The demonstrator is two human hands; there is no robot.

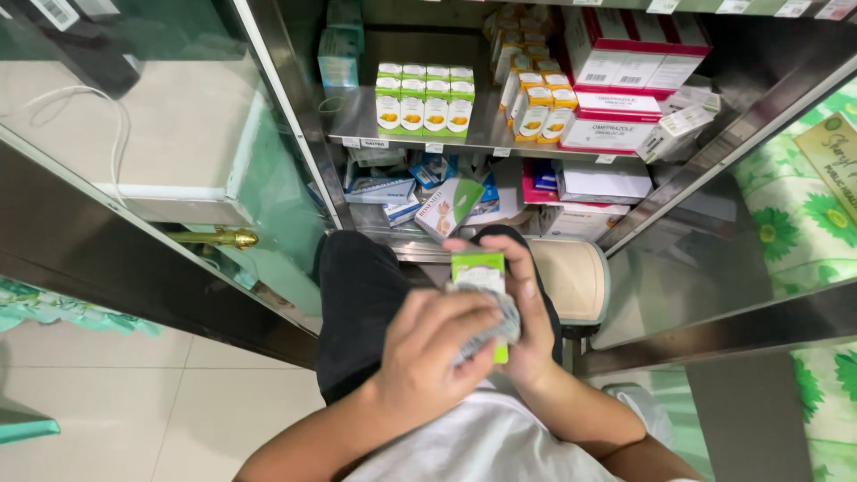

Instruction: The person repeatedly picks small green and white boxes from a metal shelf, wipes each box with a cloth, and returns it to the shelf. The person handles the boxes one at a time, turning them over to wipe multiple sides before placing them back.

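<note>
Now, box (pixel 478 268): small, light, thin card; best held by its sides.
Right hand (pixel 527 321): wraps it from behind.
Left hand (pixel 428 353): grips its front.

An open steel-framed glass cabinet (pixel 295 134) holds stocked shelves (pixel 482 134) of small boxes (pixel 425 100) above pale floor tiles (pixel 98 402); a beige stool (pixel 571 278) stands in front.

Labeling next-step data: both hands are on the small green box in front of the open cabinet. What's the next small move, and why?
Probably lift the left hand clear. It covers the lower part of the green box, pressing a silvery sheet against it, while the right hand grips from behind. The stack of green boxes on the cabinet shelf looks alike, so the box may belong there.
</note>
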